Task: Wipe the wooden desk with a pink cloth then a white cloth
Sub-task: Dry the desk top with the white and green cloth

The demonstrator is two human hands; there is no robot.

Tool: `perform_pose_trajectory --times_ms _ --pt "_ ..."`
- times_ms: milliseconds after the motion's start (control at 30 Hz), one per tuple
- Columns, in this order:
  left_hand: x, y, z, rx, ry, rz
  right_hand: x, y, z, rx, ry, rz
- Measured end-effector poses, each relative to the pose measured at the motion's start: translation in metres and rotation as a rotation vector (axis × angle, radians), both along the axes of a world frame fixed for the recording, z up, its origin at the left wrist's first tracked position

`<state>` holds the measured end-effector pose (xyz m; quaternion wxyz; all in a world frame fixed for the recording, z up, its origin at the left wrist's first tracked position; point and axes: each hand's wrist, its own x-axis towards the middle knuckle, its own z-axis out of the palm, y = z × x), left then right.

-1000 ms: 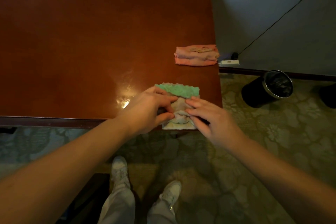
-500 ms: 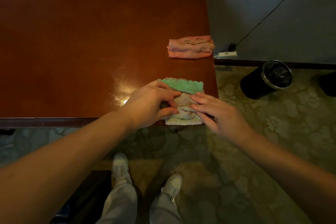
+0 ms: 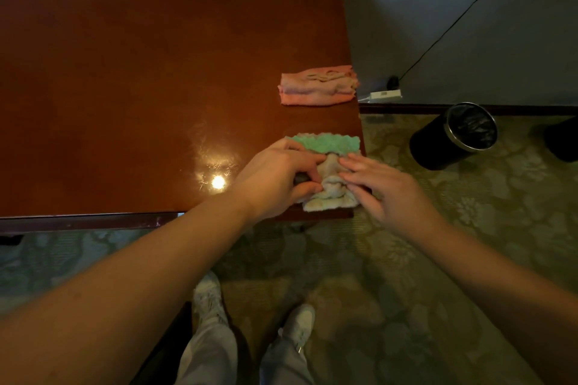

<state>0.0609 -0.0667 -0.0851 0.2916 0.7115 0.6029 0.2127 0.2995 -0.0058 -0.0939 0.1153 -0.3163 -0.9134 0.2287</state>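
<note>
The wooden desk [image 3: 131,78] is glossy red-brown. At its near right corner lies a folded white cloth [image 3: 332,194] with a green scalloped edge [image 3: 325,144] on its far side. My left hand [image 3: 275,178] pinches the cloth's left part between thumb and curled fingers. My right hand [image 3: 378,184] presses on the cloth's right part with straight fingers. A folded pink cloth [image 3: 317,86] lies further back along the desk's right edge, apart from both hands.
A black waste bin [image 3: 453,137] with a metal rim stands on the patterned carpet right of the desk. A white power strip [image 3: 386,94] and a cable lie by the wall. My feet [image 3: 250,306] are below the desk's front edge.
Both hands stay on the white cloth and have bunched its middle a little more. The view has shifted slightly.
</note>
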Motion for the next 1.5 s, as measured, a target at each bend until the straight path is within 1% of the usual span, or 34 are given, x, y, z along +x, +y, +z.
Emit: perform_pose_trajectory --times_ms 133,300,400,500,600,700,767,900,1000,1067,1133,1233,1367,1500 --pt "0.005 0.006 -0.001 0.005 -0.009 0.047 -0.003 0.005 0.002 0.017 -0.016 -0.054" --pt "0.01 -0.014 -0.003 -0.006 -0.039 -0.017 0.016 -0.021 -0.005 0.02 -0.031 -0.034" --pt "0.013 -0.006 -0.002 0.0 -0.021 -0.015 0.016 -0.011 -0.005 0.027 -0.008 -0.027" --pt "0.015 0.009 0.0 0.006 -0.004 0.023 0.007 0.005 0.001 0.007 0.018 -0.089" --pt "0.017 0.007 -0.003 0.023 0.007 0.045 0.005 0.0 0.002 0.004 0.015 -0.136" --pt "0.017 -0.006 -0.006 0.024 -0.017 0.011 0.012 -0.015 -0.003 0.011 0.008 -0.12" --pt "0.016 -0.003 -0.005 0.02 -0.003 0.0 0.013 -0.011 -0.006 0.029 0.021 -0.1" --pt "0.013 0.023 -0.002 0.043 0.047 0.068 -0.006 0.017 -0.007 0.033 0.061 -0.156" --pt "0.015 0.02 -0.004 0.053 0.044 0.106 -0.012 0.012 -0.005 0.013 0.057 -0.206" --pt "0.013 0.006 -0.009 0.072 0.015 0.096 -0.007 -0.003 -0.009 0.027 0.071 -0.19" --pt "0.009 -0.005 -0.013 0.077 -0.014 0.069 -0.002 -0.012 -0.011 0.045 0.079 -0.127" --pt "0.005 0.005 -0.01 0.076 0.002 0.084 -0.006 0.011 -0.009 0.022 0.056 -0.059" --pt "0.004 0.035 -0.001 0.091 0.039 0.141 -0.026 0.047 -0.001 -0.035 0.042 -0.143" --pt "0.002 0.026 -0.005 0.077 0.027 0.141 -0.025 0.025 -0.006 -0.06 0.106 -0.212"
